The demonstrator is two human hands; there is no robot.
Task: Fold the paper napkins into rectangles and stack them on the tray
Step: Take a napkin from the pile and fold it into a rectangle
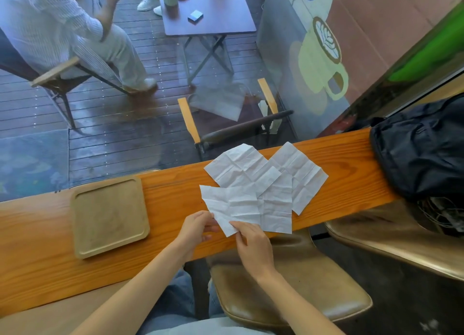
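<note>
Tray (pixel 110 249) sits bare at left on the wooden counter (pixel 175 191). Our left hand (pixel 194 228) pinches the near corner of the front napkin (pixel 234 204); our right hand (pixel 253 244) pinches that same corner, fingers curled. About 4 creased white napkins (pixel 298 166) lie unfolded, overlapping, mid-counter. Black bag (pixel 421 148) at right.

Napkins (pixel 253 184) – thin creased paper, matt; counter (pixel 175 191) glossy grained wood; tray (pixel 110 216) matt wood.
</note>
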